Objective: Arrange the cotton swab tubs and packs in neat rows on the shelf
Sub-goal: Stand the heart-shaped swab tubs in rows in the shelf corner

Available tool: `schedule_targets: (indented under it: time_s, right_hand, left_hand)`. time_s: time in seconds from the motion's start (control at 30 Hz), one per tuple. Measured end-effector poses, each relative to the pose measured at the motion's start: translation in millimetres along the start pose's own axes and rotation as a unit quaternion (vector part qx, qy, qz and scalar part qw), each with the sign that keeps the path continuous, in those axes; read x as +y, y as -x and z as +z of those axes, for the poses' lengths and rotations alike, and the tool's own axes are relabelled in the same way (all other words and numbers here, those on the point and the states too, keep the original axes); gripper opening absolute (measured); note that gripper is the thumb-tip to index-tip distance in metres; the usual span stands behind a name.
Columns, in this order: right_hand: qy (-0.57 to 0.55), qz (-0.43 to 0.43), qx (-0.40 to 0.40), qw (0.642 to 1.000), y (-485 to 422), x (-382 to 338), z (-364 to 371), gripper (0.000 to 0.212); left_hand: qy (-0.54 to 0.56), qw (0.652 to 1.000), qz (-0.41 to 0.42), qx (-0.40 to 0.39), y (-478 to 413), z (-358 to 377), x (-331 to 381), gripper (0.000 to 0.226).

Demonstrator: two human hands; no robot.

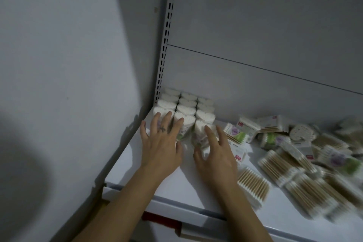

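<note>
We have both hands open wide, gripping nothing. Our left hand is spread against the front tubs and our right hand touches the front-right one. The tubs stand at centre frame on the shelf. To square the block well, we should push evenly with both hands so the fronts line up and nothing topples. We count three rows of four, twelve tubs. The loose packs at lower right are too blurred to count.

A plain grey wall is on the left, partly in shadow. A white post with slots stands at the shelf's back left corner. Dim light.
</note>
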State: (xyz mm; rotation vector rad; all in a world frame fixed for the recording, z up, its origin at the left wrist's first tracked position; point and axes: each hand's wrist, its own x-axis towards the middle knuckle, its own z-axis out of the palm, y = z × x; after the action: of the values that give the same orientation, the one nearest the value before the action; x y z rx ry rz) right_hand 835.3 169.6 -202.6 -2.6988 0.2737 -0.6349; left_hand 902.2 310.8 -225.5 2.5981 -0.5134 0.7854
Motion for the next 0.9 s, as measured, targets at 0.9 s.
schedule_targets:
  time_s: [0.9]
  right_hand:
    - [0.15, 0.135, -0.073, 0.977, -81, 98, -23, 0.051]
  left_hand:
    - [0.124, 0.964, 0.236, 0.009, 12, -1, 19, 0.034]
